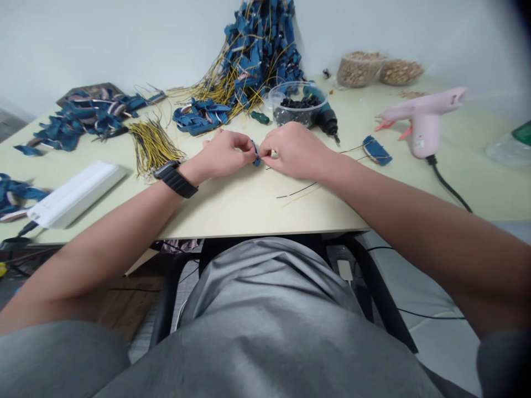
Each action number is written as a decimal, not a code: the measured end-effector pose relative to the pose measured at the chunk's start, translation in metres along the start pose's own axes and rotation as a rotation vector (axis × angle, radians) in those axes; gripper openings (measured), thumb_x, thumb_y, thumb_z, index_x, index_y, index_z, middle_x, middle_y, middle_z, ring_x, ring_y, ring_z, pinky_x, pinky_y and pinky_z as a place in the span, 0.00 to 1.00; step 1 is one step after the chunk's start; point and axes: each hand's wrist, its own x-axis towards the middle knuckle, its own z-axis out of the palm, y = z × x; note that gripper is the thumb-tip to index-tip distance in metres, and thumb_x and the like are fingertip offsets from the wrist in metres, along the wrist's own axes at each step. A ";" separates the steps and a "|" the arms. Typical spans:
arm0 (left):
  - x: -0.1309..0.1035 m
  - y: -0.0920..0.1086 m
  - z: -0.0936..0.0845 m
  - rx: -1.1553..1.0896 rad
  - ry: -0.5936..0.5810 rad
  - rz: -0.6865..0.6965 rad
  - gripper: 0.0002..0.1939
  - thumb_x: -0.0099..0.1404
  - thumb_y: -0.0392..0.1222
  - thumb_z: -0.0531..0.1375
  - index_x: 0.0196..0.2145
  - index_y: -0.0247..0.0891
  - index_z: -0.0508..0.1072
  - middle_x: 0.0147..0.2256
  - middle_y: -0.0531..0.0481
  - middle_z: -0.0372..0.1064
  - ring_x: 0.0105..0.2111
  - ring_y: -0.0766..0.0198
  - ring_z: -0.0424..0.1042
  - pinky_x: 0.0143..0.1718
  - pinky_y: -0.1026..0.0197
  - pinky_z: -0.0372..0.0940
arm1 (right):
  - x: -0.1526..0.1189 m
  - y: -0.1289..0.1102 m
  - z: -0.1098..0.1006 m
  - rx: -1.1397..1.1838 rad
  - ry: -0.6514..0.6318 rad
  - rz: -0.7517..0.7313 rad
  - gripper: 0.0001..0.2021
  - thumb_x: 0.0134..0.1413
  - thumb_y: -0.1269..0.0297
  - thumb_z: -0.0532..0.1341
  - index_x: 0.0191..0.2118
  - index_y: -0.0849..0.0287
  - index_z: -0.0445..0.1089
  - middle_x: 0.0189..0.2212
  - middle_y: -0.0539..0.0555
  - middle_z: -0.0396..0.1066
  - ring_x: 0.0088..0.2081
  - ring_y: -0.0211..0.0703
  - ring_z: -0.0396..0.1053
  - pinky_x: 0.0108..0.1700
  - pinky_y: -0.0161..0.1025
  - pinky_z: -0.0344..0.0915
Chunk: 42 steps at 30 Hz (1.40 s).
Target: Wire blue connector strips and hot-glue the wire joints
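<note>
Over the middle of the table, my left hand [228, 153] pinches a small blue piece [256, 161] between thumb and fingers. My right hand [290, 149] meets it from the other side, its thumb and index finger closed at the same piece. The fingers cover most of the piece. Thin black and yellow wires [298, 192] lie on the table below my right wrist. Another blue piece [376, 150] with wires rests to the right of my right hand. A bundle of yellow and black wires [153, 145] lies beside my left wrist.
Behind my hands are a clear tub [296, 116] of black parts, a power driver [328, 120] and a tall heap of wired blue pieces [265, 50]. A pink glue gun [427, 124] stands right, its cord trailing forward. A white box [77, 193] and more blue pieces [78, 119] are left.
</note>
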 end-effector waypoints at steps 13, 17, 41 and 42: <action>-0.003 0.013 -0.009 0.040 -0.010 -0.061 0.05 0.65 0.45 0.74 0.33 0.43 0.86 0.25 0.53 0.72 0.35 0.56 0.71 0.44 0.52 0.64 | 0.002 -0.001 0.000 0.012 -0.016 0.047 0.18 0.80 0.71 0.63 0.53 0.53 0.95 0.51 0.59 0.92 0.56 0.61 0.86 0.56 0.52 0.71; -0.004 0.016 -0.009 0.032 -0.017 -0.075 0.05 0.64 0.44 0.74 0.32 0.42 0.86 0.24 0.53 0.70 0.33 0.57 0.69 0.42 0.52 0.62 | 0.002 -0.002 -0.002 0.051 -0.017 0.066 0.18 0.79 0.72 0.65 0.54 0.53 0.95 0.51 0.60 0.93 0.55 0.62 0.87 0.58 0.52 0.73; -0.002 0.011 -0.007 0.003 -0.016 -0.066 0.10 0.59 0.53 0.74 0.32 0.46 0.84 0.23 0.50 0.69 0.37 0.51 0.72 0.43 0.47 0.65 | 0.005 -0.005 -0.002 0.142 0.038 0.100 0.16 0.73 0.72 0.67 0.46 0.51 0.95 0.42 0.57 0.92 0.47 0.59 0.87 0.57 0.54 0.77; -0.002 0.010 -0.007 0.002 -0.020 -0.067 0.11 0.59 0.54 0.74 0.32 0.46 0.84 0.23 0.50 0.69 0.37 0.51 0.72 0.43 0.47 0.65 | 0.005 -0.006 -0.003 0.136 0.034 0.102 0.16 0.73 0.73 0.67 0.45 0.52 0.95 0.43 0.57 0.92 0.47 0.59 0.87 0.57 0.54 0.77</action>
